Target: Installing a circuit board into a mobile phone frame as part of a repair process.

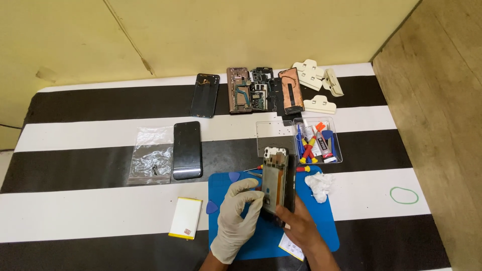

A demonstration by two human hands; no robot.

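Head view looks down on a table covered in black and white stripes (75,135), with a blue work mat (321,221) as the reference point. Above the mat's centre, the left hand (238,218), in a pale glove, and the bare right hand (301,228) together hold an opened phone frame (277,183). The frame stands tilted on its long axis, its inner side facing the camera. Left fingers are curled around the frame's lower left edge; the right hand grips its lower right edge from beneath. Both hands are closed on the frame.

On the mat, right of the frame, lies a crumpled white tissue (319,185). A blue triangular pick (213,207) rests at the mat's left edge, and another sits near its upper left corner. A red and yellow screwdriver (303,169) lies just behind the frame at the mat's upper edge.

Left of the mat lies a flat white and yellow battery (185,218). Beyond the mat to the upper left are a black phone (187,149), face down, and a clear plastic bag (151,155) beside it. Directly beyond the mat stands a clear plastic tray (335,150) holding small tools and a glue tube. Farther back lie several dismantled phone parts (251,90) and cream plastic clamps (316,83). Far right of the mat lies a green rubber band (404,195).
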